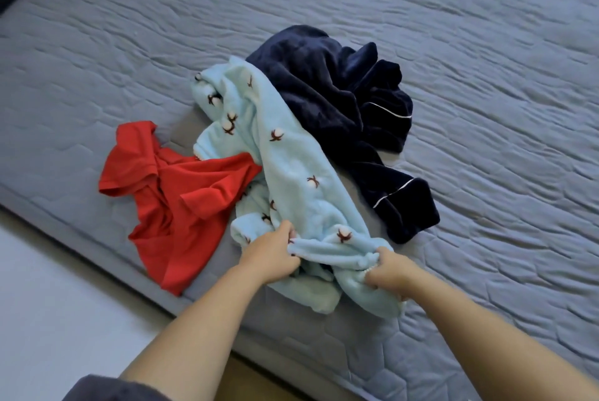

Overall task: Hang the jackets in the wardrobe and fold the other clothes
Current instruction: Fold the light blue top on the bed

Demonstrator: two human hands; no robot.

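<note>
Head view: both hands, left (272,251) and right (387,267), grip the blue fleece (291,154) at its near edge on the bed (486,44), likely to spread it for folding.

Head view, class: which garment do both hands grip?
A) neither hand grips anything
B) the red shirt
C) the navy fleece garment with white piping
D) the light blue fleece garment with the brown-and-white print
D: the left hand and the right hand each bunch the near end of the light blue fleece garment, while the red shirt and the navy fleece garment lie in neither hand.
</note>
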